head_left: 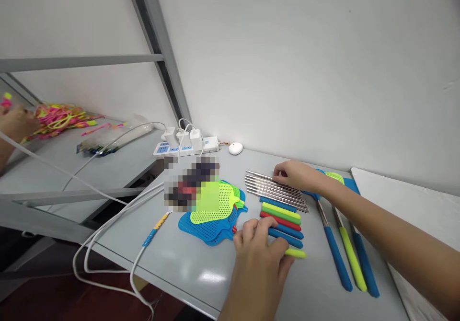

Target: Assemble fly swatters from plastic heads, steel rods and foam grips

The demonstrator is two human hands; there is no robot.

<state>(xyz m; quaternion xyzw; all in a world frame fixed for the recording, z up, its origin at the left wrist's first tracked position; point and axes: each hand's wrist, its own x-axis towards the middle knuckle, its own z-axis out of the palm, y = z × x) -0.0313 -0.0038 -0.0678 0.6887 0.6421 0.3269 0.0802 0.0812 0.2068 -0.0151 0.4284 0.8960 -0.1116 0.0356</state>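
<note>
My left hand point(257, 246) curls over a yellow-green handle sleeve point(296, 253) at the front of a row of coloured sleeves, its far part hidden under my fingers. Behind it lie blue sleeves point(286, 237), a red sleeve point(283, 220) and green ones point(281, 213). My right hand point(293, 173) is pinched at the back of a row of thin metal rods point(273, 192), its fingertips on a rod. Left of the sleeves, blue fly swatter heads point(206, 235) lie under a yellow-green swatter head point(224, 201). Fly swatters point(334, 246) with long handles rest under and beside my right forearm.
A power strip point(187, 147) with plugged chargers and a white round case point(235, 148) stand along the wall. White cables point(108, 225) hang over the left table edge. On a neighbouring shelf, another person's hand point(17, 122) is beside a colourful pile point(63, 120).
</note>
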